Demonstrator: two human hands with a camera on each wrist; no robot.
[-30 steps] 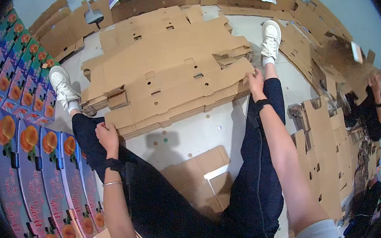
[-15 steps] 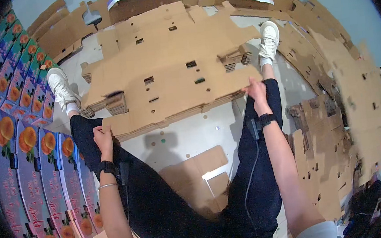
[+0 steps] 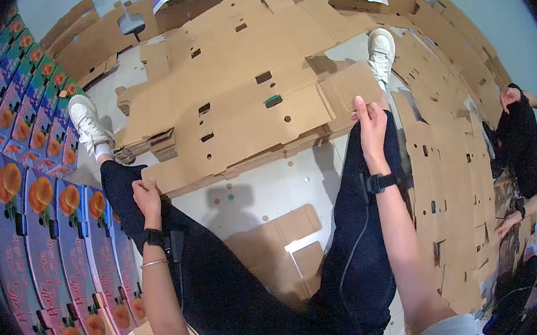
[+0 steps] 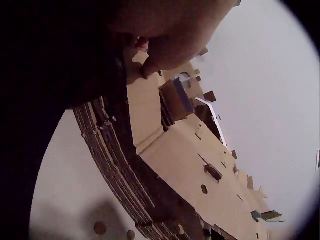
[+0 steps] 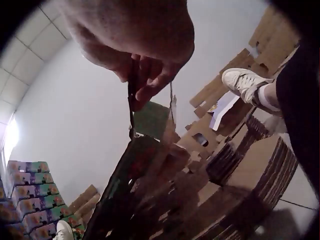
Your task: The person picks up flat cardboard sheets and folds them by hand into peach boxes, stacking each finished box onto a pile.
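A stack of flattened cardboard sheets lies on the floor between the person's legs. At its near left corner the left hand pinches the top sheet's edge, thumb on top; the left wrist view shows the same hand above the layered edges. The right hand pinches the right end flap of the top sheet, which is lifted off the stack. In the right wrist view, the right hand holds the raised sheet, its printed green underside showing.
Printed boxes with orange fruit pictures stand in rows at the left. More flattened cardboard lies at the right, beside another person's hands. A cardboard piece lies between the legs. White shoes flank the stack.
The right end of the top sheet has risen and its flap is bent up, with the right hand slightly further right. The left hand stays at its corner. The other person's cardboard was lowered at the right.
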